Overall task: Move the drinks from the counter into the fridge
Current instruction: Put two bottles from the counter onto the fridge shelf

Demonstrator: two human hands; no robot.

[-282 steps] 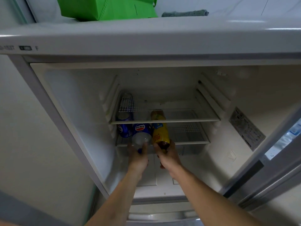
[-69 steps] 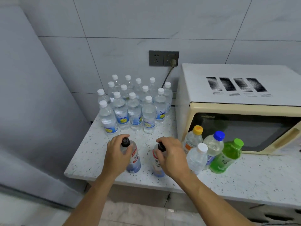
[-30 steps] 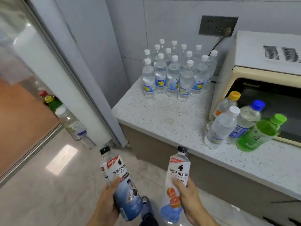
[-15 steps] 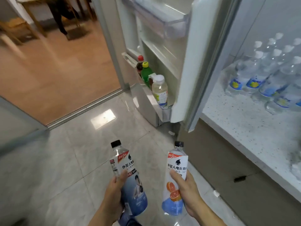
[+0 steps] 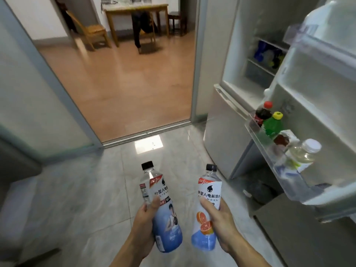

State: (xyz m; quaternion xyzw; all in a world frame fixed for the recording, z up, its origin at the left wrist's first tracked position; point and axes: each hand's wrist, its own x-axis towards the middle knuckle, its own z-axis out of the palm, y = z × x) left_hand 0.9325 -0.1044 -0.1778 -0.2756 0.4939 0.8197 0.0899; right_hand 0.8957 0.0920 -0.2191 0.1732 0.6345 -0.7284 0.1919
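Left hand (image 5: 143, 226) grips a blue-labelled bottle (image 5: 160, 211); right hand (image 5: 221, 224) grips an orange-fruit-labelled bottle (image 5: 207, 209). Both are held above the tiled floor (image 5: 86, 199), left of the open fridge (image 5: 250, 74).

Two black-capped bottles, one (image 5: 161, 212) with a blue-and-white label, the other (image 5: 207, 211) white fading to blue with orange slices; door shelf (image 5: 269, 151) holds a red cap (image 5: 268, 105) and a yellow cap (image 5: 278, 115); floor (image 5: 86, 189) grey marbled tile.

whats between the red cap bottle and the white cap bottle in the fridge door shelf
In the head view, a green bottle with a yellow cap, then a carton, stand between the red-capped bottle and the white-capped bottle.
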